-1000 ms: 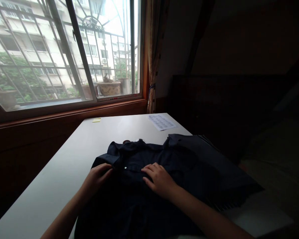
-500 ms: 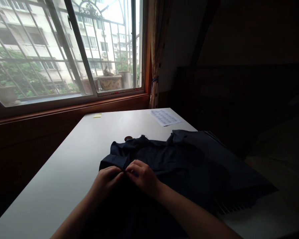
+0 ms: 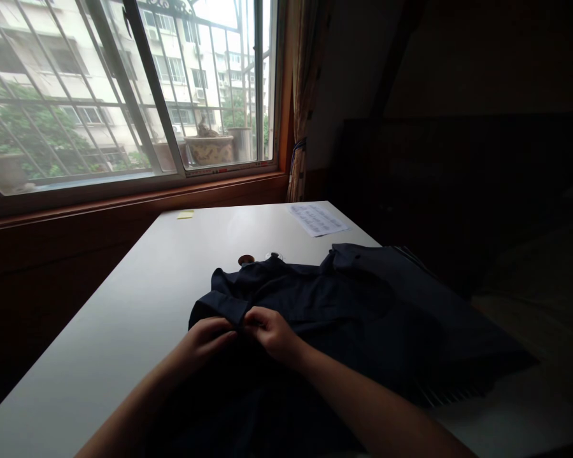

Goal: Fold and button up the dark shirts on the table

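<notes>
A dark navy garment (image 3: 305, 292) lies rumpled over the near half of the white table. My left hand (image 3: 212, 337) pinches a folded edge of the cloth, thumb and fingers closed. Right beside it, my right hand (image 3: 270, 331) is closed on the same edge, its fingertips meeting those of the left. Whatever sits between the fingertips is too dark and small to make out. Just beyond the garment's far edge are a brown round object (image 3: 246, 259) and a small clear-and-dark item (image 3: 274, 256), both partly covered by the cloth.
The white table (image 3: 109, 318) reaches toward the window. Printed paper (image 3: 319, 219) lies at its far right corner, and a yellow sticky note (image 3: 185, 215) at the far left. A barred window (image 3: 172, 95) and a tied curtain (image 3: 298, 146) stand behind. The right side is very dark.
The right hand's fingers have curled in more at the cloth edge, and the folded flap beside them has shifted slightly. The view has tilted down a little.
</notes>
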Demonstrator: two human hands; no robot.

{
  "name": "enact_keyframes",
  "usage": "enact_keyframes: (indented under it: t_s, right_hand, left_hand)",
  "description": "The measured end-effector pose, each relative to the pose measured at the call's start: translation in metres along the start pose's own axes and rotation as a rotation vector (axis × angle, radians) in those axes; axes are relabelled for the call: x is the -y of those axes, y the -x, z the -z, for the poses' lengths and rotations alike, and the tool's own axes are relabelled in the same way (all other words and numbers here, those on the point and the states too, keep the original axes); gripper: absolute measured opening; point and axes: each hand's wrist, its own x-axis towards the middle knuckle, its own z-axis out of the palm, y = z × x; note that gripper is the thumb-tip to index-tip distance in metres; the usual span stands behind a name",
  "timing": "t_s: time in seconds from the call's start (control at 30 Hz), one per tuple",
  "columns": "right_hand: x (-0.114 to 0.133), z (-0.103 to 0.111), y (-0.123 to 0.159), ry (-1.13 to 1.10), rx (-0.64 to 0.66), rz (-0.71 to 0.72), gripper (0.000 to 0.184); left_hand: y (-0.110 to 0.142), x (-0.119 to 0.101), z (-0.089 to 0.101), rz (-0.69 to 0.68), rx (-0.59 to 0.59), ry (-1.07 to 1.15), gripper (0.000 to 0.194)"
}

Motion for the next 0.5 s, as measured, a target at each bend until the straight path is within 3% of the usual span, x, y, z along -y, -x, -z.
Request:
enact_keyframes:
  t_s: [0.1,0.27,0.5]
  right_hand:
    - [0.002,0.002,0.001,0.027,0.014,0.008,0.007]
    - [0.008,0.008,0.007,0.243,0.044,0.176,0.01]
    - [0.015,0.007,0.009,0.328,0.009,0.231,0.01]
  left_hand:
    - [-0.001,0.002,0.0,0.009,-0.01,0.017,0.028]
    - [-0.002,0.001,-0.005,0.016,-0.041,-0.019,0.029]
    - [-0.002,-0.019,-0.016,0.043,-0.153,-0.21,0.029]
